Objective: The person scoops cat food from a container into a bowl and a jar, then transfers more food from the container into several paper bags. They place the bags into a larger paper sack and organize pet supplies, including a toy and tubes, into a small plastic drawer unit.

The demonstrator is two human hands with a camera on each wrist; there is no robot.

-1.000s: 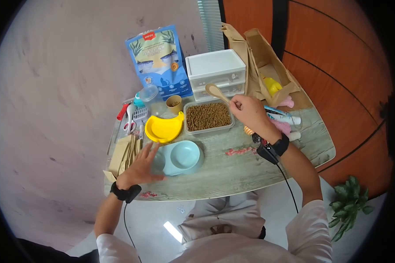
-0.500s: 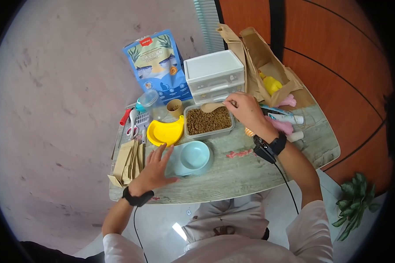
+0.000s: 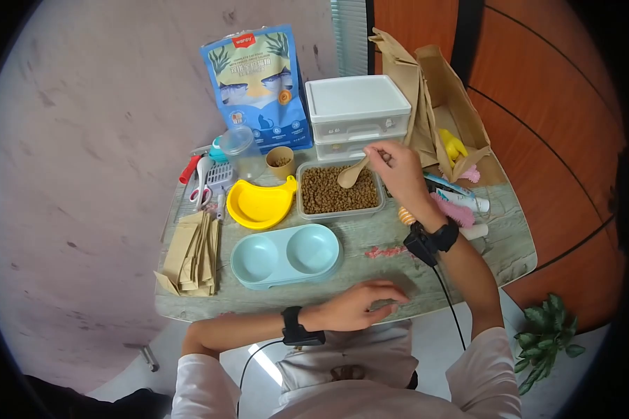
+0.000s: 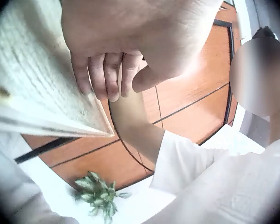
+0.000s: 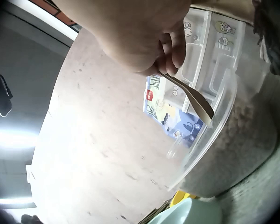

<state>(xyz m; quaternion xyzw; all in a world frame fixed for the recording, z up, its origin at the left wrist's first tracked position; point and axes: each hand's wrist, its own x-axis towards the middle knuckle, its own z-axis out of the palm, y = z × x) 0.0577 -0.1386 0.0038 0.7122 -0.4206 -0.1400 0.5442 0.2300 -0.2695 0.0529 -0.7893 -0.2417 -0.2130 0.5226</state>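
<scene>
1 hand (L) (image 3: 356,305) moved from dbl bowl (image 3: 285,253) to nr tbl edge (image 3: 426,300)

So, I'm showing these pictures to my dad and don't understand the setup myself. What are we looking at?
There's no machine, just a person using bare hands. The picture looking down over the whole table comes from a camera worn on the head. The other two come from wrist cameras, one watching each hand.

On the table are a pale blue double bowl, a yellow dish and a clear tub of brown pellets, among other things. Farther back stand a blue bag and white drawers.

The right hand holds a spoon over the tub. The left hand, fingers loosely bent, is by the table's near edge, holding nothing.
</scene>
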